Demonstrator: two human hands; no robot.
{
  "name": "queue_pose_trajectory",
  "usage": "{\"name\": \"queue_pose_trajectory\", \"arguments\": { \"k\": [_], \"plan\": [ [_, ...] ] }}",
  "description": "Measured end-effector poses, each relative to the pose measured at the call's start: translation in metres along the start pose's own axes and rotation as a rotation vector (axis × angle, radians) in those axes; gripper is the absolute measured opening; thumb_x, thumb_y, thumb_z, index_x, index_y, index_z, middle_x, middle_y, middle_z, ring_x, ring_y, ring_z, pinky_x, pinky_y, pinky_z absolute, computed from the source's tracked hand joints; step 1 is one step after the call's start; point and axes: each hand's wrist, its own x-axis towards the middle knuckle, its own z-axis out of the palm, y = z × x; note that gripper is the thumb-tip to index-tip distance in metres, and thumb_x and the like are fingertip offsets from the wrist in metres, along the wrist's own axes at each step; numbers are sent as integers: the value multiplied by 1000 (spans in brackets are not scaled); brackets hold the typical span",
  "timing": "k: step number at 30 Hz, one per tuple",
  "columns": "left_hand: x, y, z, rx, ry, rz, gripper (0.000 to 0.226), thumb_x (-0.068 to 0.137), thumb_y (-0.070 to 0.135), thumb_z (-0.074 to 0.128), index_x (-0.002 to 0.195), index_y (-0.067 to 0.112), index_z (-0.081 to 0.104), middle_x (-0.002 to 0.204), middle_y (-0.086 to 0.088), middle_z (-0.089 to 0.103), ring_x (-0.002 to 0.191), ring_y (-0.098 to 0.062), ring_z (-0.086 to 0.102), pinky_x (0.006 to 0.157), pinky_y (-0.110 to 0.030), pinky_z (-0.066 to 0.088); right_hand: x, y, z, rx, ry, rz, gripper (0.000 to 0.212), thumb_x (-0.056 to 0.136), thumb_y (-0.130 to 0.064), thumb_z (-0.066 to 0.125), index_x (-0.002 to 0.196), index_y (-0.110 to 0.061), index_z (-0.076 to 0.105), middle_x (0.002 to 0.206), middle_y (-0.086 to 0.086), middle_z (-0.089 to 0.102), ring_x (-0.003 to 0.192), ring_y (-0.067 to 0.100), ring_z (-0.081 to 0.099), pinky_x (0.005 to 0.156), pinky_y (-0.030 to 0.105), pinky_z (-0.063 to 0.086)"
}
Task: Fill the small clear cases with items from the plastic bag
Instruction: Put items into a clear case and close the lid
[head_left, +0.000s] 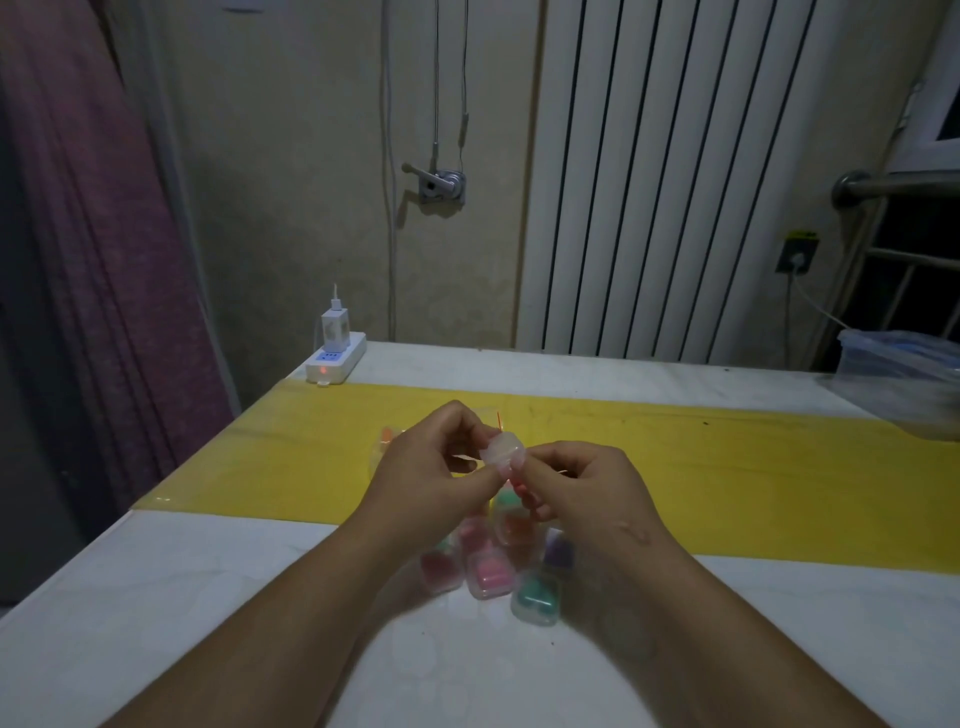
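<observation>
**K:** Clear plastic, small case (503, 451), held up off the table (208, 597) between both hands. Left hand (431, 467) pinches its left end, right hand (576, 483) pinches the lower right end. Fingers of both are curled onto it.

**M:** Why lifted?

**K:** My guess: two-handed grip to work the lid, easier in the air than flat on the table. Can't tell if the lid is open or snapped down, too blurred.

**M:** Orientation?

**K:** Long axis runs roughly left-right, tilted, right end lower and nearer the person. A broad face is turned up toward the camera.

**M:** Contents?

**K:** Can't confirm. Something pink shows just under it by the right fingertips; could be an item.

**M:** Supply?

**K:** Plastic bag (387, 441) lies on the yellow strip (727, 483) behind the left hand, mostly hidden. Filled cases (488, 566), pink, green, purple inside, cluster on the table under the wrists, touching each other. Looks like several are done already.
</observation>
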Motion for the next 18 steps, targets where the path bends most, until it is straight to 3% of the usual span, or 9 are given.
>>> {"name": "queue_pose_trajectory", "arguments": {
  "k": [4, 6, 10, 13, 16, 18],
  "plan": [
    [2, -4, 2, 86, 39, 37, 27, 77, 17, 79, 86, 22, 54, 84, 4, 69, 81, -16, 67, 75, -37, 58, -1, -1, 2, -51, 36, -18, 16, 78, -30, 69, 73, -17, 76, 65, 10, 68, 58, 13, 55, 62, 39, 48],
    [2, -5, 4, 64, 28, 19, 27, 80, 19, 78, 93, 28, 56, 83, 4, 68, 79, -16, 66, 72, -33, 57, -1, -3, 2, -71, 73, -25, 14, 78, -29, 70, 70, -19, 76, 60, 2, 67, 57, 10, 56, 63, 40, 51],
    [2, -4, 3, -6, -77, -4, 36, 85, 14, 73, 112, 36, 65, 95, 0, 66, 83, -16, 68, 72, -27, 57, -4, -8, 1, -94, 71, -65, 8, 80, -27, 74, 72, -25, 76, 63, -10, 69, 59, 5, 59, 66, 35, 52],
    [3, -1, 3, -29, -51, -14, 27, 84, 5, 72, 98, 28, 70, 105, 0, 63, 84, -10, 68, 71, -21, 53, -3, -8, -2, -28, 50, -60, 9, 82, -26, 71, 75, -23, 76, 67, -6, 70, 67, 13, 63, 71, 41, 55],
    [4, 0, 3, -86, 1, -44, 23, 81, 0, 74, 90, 16, 59, 90, -3, 64, 71, -8, 62, 62, -23, 50, -2, -9, -4, 94, 52, 31, 19, 85, -18, 65, 70, -11, 73, 63, 1, 65, 61, 17, 53, 64, 39, 47],
    [5, -3, 3, -74, 1, -33, 27, 79, 2, 77, 87, 16, 56, 85, -8, 64, 68, -11, 59, 61, -31, 50, -2, -10, -4, 68, 6, 21, 24, 87, -24, 66, 71, -7, 72, 63, 4, 64, 61, 16, 51, 63, 37, 42]
  ]
}}
